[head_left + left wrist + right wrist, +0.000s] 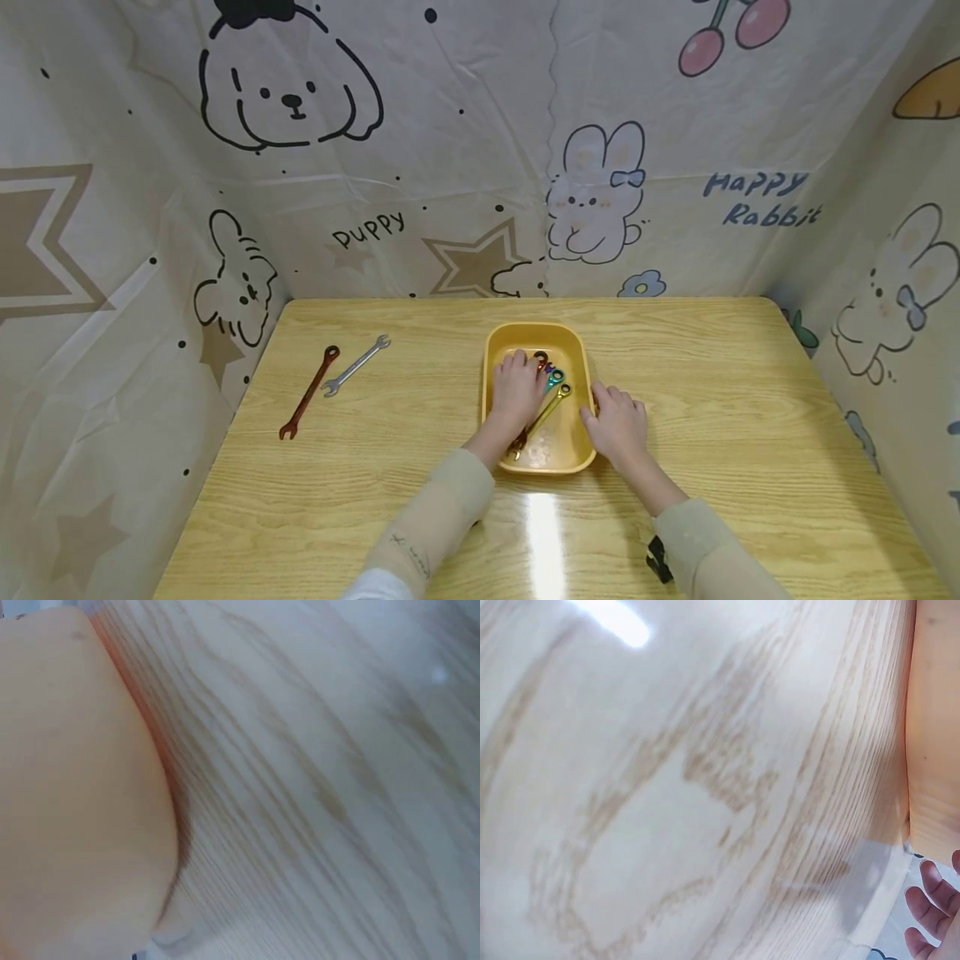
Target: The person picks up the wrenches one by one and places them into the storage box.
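A yellow tray (536, 464) holds several colored wrenches, among them a gold wrench (551, 410) and a teal wrench (556, 377). Inside it, my left hand (519, 390) reaches down over the wrenches and covers part of them; its fingertips' hold is hidden. At the tray's right rim, my right hand (619, 423) rests with loosely bent fingers, thumb toward the edge. In the right wrist view, a few fingers (930, 907) show at the lower right corner. The left wrist view has mostly tabletop and the forearm (82, 787).
On the left of the wooden table (420, 367) lie a red wrench (309, 393) and a silver open-ended wrench (357, 366). A small black object (658, 560) shows beside the right sleeve. Printed cloth (465, 167) rises behind and at both sides.
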The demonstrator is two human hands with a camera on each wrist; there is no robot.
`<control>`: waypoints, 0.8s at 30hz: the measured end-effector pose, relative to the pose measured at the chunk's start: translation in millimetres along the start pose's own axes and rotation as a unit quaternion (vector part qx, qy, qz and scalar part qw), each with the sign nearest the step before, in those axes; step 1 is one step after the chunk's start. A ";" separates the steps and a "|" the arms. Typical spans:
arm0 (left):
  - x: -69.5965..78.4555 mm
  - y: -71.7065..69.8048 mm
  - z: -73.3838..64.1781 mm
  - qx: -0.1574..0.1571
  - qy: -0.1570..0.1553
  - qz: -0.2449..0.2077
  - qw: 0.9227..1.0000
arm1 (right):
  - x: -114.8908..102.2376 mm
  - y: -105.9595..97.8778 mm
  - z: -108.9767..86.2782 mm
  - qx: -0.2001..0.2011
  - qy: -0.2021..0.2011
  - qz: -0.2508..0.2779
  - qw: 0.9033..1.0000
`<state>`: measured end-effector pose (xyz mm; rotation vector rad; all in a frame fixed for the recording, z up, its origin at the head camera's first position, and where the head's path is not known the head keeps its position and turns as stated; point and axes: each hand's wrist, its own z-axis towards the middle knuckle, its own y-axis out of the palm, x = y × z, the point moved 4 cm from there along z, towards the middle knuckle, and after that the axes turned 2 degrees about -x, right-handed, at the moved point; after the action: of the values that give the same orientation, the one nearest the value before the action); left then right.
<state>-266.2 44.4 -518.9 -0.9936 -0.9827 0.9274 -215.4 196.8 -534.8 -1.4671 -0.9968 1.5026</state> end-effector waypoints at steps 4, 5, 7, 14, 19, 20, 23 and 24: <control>-5.7 -5.3 -3.2 0.022 0.038 -0.020 0.999 | 0.1 0.4 0.6 0.001 -0.003 0.000 1.000; -7.3 -6.8 -4.1 0.025 0.045 -0.022 0.998 | 0.1 0.5 0.7 0.002 -0.004 0.000 1.000; -10.4 -10.3 -6.0 0.029 0.056 -0.023 0.998 | 0.1 0.6 0.6 0.002 -0.006 0.000 1.000; -21.0 -22.2 -13.0 0.037 0.081 -0.042 0.995 | 0.0 0.5 -0.3 0.001 -0.007 -0.001 1.000; -31.5 -27.8 -16.7 0.067 0.098 -0.057 0.991 | 0.1 0.7 -0.6 0.000 -0.005 -0.004 1.000; -33.7 -29.1 -17.2 0.075 0.101 -0.061 0.990 | 0.1 0.6 -0.7 -0.001 -0.004 -0.004 1.000; -40.8 -32.4 -18.1 0.096 0.107 -0.072 0.987 | -0.2 -0.1 -0.7 -0.001 -0.003 -0.002 1.000; -43.0 -33.6 -18.3 0.100 0.106 -0.077 0.986 | -0.4 -0.2 -0.7 -0.001 -0.002 -0.001 1.000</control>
<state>-255.5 -9.2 -500.8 -0.8168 -0.7594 0.7576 -214.7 196.5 -534.6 -1.4638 -1.0028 1.5040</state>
